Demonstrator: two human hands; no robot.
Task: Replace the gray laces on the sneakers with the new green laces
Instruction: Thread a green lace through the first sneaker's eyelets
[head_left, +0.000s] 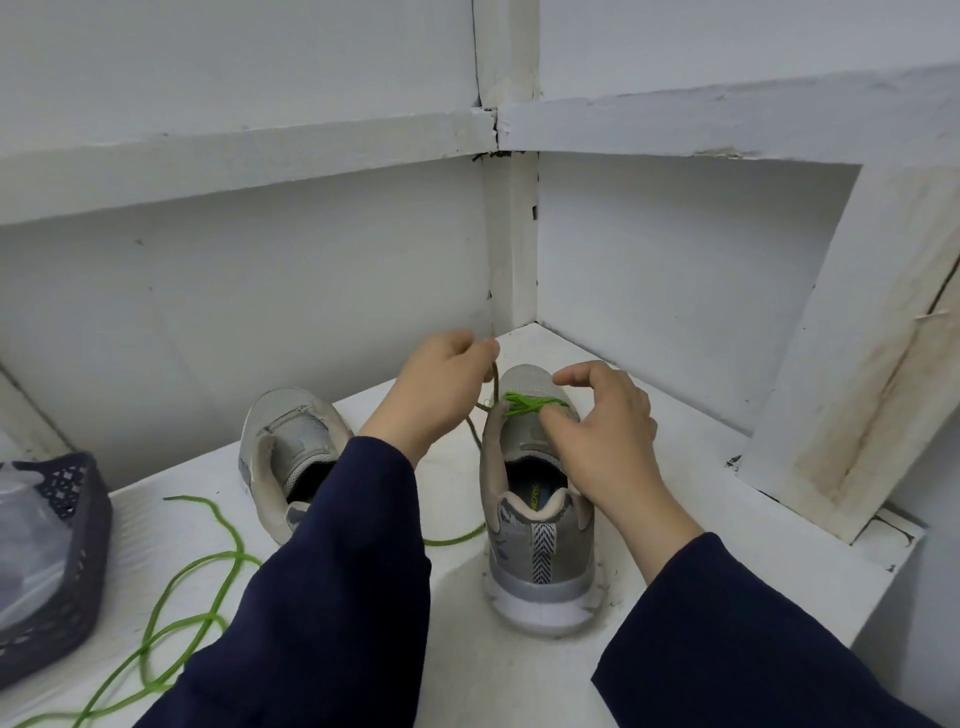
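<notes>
The left hand (441, 384) pinches the green lace (527, 402), pulled up and left off the toe end of the sneaker (540, 525); the right hand (602, 421) hovers curled over the crossings, grip unclear.

I'm looking at a grey sneaker (540, 525) that is showing a white sole (540, 608), a beige collar lining (535, 506) and a heel tab (543, 551) striped in black-and-white chevrons. A bright green lace (530, 404) is crossing its front eyelets, while the strand (496, 384) that the left hand (441, 384) is pinching is reading as dull olive-grey. The second sneaker (291, 441) is wearing the same grey and beige. A loose green lace (208, 566) is lying on the white shelf (675, 493). The basket (83, 519) is showing dark navy with a diamond-hole pattern, and both sleeves (337, 571) are navy. The white wall panel (857, 415) is carrying yellowish-brown stains.
</notes>
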